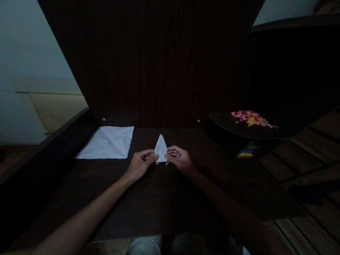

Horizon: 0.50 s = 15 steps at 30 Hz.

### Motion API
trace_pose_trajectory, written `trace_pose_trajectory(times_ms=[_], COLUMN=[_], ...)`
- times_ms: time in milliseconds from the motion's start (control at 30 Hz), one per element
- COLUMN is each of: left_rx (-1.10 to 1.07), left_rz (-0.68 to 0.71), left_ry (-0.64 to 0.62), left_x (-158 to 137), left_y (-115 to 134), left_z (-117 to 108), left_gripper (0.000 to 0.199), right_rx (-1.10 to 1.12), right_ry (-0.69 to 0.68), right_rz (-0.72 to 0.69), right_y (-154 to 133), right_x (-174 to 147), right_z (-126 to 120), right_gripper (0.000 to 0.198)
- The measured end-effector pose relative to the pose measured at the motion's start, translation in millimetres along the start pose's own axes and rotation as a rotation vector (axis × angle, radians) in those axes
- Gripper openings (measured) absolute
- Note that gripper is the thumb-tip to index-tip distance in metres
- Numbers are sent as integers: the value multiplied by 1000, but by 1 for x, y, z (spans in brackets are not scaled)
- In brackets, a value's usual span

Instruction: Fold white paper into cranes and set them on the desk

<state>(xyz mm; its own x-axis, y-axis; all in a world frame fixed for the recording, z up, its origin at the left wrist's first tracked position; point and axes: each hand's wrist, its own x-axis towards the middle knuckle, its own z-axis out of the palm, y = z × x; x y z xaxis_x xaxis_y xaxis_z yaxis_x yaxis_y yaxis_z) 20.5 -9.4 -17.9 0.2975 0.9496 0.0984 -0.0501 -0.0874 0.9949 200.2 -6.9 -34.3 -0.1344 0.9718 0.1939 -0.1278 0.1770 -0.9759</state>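
Note:
A small piece of folded white paper (161, 149) is held between both hands, its split tip pointing away from me and a crease running down its middle. My left hand (142, 163) pinches its lower left edge, thumb on top and fingers beneath. On the opposite edge, my right hand (180, 159) grips it the same way. The fingers under the paper are partly hidden. Left of my left hand, a stack of creased white paper sheets (105, 142) lies on the dark wooden desk (150, 203).
A dark upright panel (156, 60) closes off the desk's back, and a low side board (44, 163) borders the left. To the right, small pink, red and yellow pieces (251, 118) lie on a raised curved shelf (229, 126). A yellow-orange item (245, 155) shows below it.

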Motion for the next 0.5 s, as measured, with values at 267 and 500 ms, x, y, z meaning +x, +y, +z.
trace_pose_trajectory(times_ms=[267, 500], left_rx=[38, -81], left_rz=[31, 97], left_ry=[54, -14], left_x=[0, -1], left_y=[-3, 1], left_z=[1, 3], left_gripper=[31, 69], right_rx=[-16, -3], right_ry=[0, 29], right_rz=[-16, -38], right_y=[-6, -1], right_x=[-1, 0], right_z=[0, 1], right_gripper=[37, 52])
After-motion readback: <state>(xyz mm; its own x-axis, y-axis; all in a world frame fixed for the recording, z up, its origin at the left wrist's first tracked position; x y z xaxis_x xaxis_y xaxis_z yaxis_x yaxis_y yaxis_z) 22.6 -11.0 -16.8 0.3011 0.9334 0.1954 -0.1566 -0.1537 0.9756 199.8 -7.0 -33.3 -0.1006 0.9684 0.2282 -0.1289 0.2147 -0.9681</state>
